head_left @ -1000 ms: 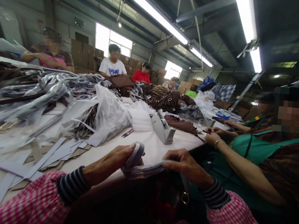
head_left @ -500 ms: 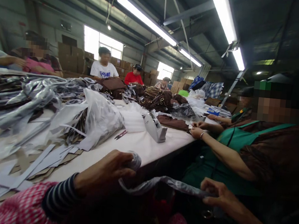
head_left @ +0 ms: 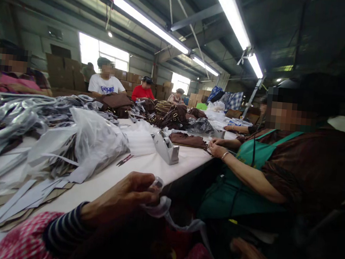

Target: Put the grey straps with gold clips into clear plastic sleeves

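Note:
My left hand (head_left: 126,196) is closed on one end of a strap wrapped in clear plastic (head_left: 163,208), at the table's near edge. From there the wrapped strap curves to the right and hangs down over my lap. Low on the right, my right hand (head_left: 250,257) is dark and smeared by motion, apart from the visible strap; its fingers are too blurred to read. A grey tape dispenser (head_left: 166,148) and small dark red snips (head_left: 125,160) lie on the white table (head_left: 93,193) beyond my left hand.
Plastic-wrapped straps (head_left: 24,117), a plastic bag (head_left: 96,142) and paper strips (head_left: 15,208) cover the table's left side. Brown bags (head_left: 174,115) are heaped farther back. A person in a green apron (head_left: 252,153) sits close on the right; several others are across the table.
My right hand has let go of the wrapped strap and moved lower; the strap's right part now hangs down. The view has turned slightly to the right.

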### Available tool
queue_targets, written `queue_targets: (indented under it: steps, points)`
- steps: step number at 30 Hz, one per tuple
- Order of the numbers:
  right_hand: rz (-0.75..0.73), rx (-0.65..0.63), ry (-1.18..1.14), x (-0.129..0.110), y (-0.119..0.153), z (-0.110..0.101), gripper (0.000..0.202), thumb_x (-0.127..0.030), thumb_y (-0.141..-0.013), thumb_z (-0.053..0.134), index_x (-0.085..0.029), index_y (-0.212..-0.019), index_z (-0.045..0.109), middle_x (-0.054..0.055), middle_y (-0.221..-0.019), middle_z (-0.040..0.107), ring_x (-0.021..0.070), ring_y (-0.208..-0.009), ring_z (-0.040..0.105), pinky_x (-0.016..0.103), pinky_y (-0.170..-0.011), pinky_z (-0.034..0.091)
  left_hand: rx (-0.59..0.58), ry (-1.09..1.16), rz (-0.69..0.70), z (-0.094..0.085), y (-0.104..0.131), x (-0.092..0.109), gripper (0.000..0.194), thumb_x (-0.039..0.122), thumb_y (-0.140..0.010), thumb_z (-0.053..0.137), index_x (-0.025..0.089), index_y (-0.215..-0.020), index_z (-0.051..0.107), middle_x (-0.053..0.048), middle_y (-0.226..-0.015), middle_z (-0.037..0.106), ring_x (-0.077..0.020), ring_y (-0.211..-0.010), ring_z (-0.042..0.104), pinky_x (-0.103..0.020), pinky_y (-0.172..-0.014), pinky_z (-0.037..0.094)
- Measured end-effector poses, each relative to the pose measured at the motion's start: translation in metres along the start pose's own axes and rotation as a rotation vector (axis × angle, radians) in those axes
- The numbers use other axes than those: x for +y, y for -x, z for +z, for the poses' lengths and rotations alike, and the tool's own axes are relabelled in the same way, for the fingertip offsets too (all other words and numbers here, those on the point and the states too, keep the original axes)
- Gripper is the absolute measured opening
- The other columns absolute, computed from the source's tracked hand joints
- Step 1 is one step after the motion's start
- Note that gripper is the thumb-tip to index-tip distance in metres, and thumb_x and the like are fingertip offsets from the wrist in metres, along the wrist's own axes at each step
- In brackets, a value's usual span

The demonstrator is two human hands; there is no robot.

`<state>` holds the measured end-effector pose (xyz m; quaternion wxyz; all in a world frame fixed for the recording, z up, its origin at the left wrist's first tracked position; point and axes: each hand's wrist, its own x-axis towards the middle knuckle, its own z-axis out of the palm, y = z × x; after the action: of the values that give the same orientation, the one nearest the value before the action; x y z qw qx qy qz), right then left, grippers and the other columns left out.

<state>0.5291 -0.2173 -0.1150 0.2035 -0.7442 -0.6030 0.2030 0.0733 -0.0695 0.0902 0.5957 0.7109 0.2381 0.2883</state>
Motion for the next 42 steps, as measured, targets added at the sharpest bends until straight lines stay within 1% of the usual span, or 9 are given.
queue_targets:
  steps: [6,10,13,21,29,32,35,39,42]
  points:
    - [-0.425,-0.107,-0.592,-0.219,-0.056,-0.021,0.049,-0.053,-0.088,0.071,-0.023,-0.127,0.065,0.012,-0.124,0.069,0.0295,-0.118,0.063,0.043,-0.096,0.052,-0.119,0.087,-0.014,0.023,-0.015,0.002,0.03,0.041,-0.095,0.069,0.011,-0.089,0.075,-0.008,-0.085,0.072,-0.0196,-0.074,0.066,-0.03,-0.072,0.054]
    - [-0.591,-0.459,-1.032,-0.283,-0.062,-0.009,0.051,-0.052,-0.089,0.075,-0.02,-0.128,0.064,0.008,-0.107,0.072,0.0224,-0.097,0.069,0.034,-0.086,0.053,-0.233,0.213,-0.094,0.02,-0.006,-0.002,0.027,0.039,-0.095,0.068,0.012,-0.092,0.073,-0.008,-0.081,0.071,-0.0139,-0.063,0.063,-0.024,-0.063,0.052]
    - [-0.601,-0.476,-0.992,-0.292,-0.058,0.003,0.037,-0.052,-0.095,0.068,-0.015,-0.102,0.072,0.001,-0.074,0.063,0.0121,-0.059,0.054,0.024,-0.056,0.042,-0.215,0.303,-0.175,0.014,0.007,-0.011,0.025,0.037,-0.094,0.07,0.013,-0.098,0.072,-0.004,-0.076,0.066,-0.0096,-0.057,0.056,-0.018,-0.055,0.049]
    - [-0.962,0.104,-0.209,-0.302,-0.051,0.005,0.03,-0.029,-0.105,0.047,-0.02,-0.117,0.073,0.007,-0.089,0.066,0.0191,-0.076,0.059,0.029,-0.069,0.045,-0.094,0.425,-0.193,0.015,0.017,-0.042,0.039,0.05,-0.1,0.057,0.013,-0.093,0.068,-0.006,-0.065,0.068,-0.0116,-0.05,0.06,-0.019,-0.051,0.043]
    - [-0.488,-0.664,-0.523,-0.304,-0.045,-0.026,0.036,-0.041,-0.08,0.085,-0.017,-0.107,0.076,-0.001,-0.082,0.066,0.0126,-0.069,0.054,0.022,-0.06,0.041,-0.035,-0.253,-0.094,0.008,0.039,-0.027,0.039,0.051,-0.097,0.06,0.017,-0.077,0.062,0.004,-0.064,0.05,-0.0112,-0.057,0.039,-0.024,-0.052,0.027]
    - [-0.456,-0.722,-0.483,-0.301,-0.045,-0.028,0.033,-0.047,-0.088,0.076,-0.015,-0.095,0.076,-0.002,-0.071,0.06,0.0101,-0.06,0.048,0.021,-0.055,0.036,-0.012,-0.535,-0.021,0.006,0.047,-0.024,0.036,0.048,-0.102,0.054,0.019,-0.082,0.064,0.003,-0.07,0.05,-0.0129,-0.063,0.042,-0.025,-0.058,0.031]
    - [-0.586,-0.503,-0.309,-0.298,-0.045,-0.021,0.031,-0.044,-0.098,0.065,-0.016,-0.091,0.075,0.0,-0.071,0.063,0.0126,-0.061,0.054,0.024,-0.058,0.039,-0.009,-0.5,-0.059,0.005,0.047,-0.025,0.041,0.055,-0.103,0.05,0.02,-0.093,0.069,0.0,-0.077,0.06,-0.016,-0.069,0.052,-0.025,-0.063,0.037]
    - [-1.02,0.087,0.139,-0.297,-0.042,-0.019,0.032,-0.028,-0.108,0.046,-0.015,-0.093,0.071,0.005,-0.077,0.064,0.0172,-0.07,0.057,0.03,-0.063,0.037,-0.113,0.039,-0.205,0.013,0.039,-0.039,0.062,0.068,-0.1,0.044,0.014,-0.087,0.07,-0.004,-0.069,0.063,-0.0149,-0.057,0.055,-0.024,-0.054,0.042]
    - [-1.225,0.323,0.285,-0.297,-0.04,-0.031,0.029,-0.019,-0.108,0.04,-0.013,-0.106,0.068,0.005,-0.074,0.063,0.0179,-0.067,0.054,0.032,-0.062,0.036,-0.106,0.37,-0.228,0.028,0.03,-0.053,0.052,0.062,-0.097,0.059,0.012,-0.097,0.074,-0.004,-0.069,0.065,-0.0107,-0.052,0.054,-0.019,-0.05,0.04]
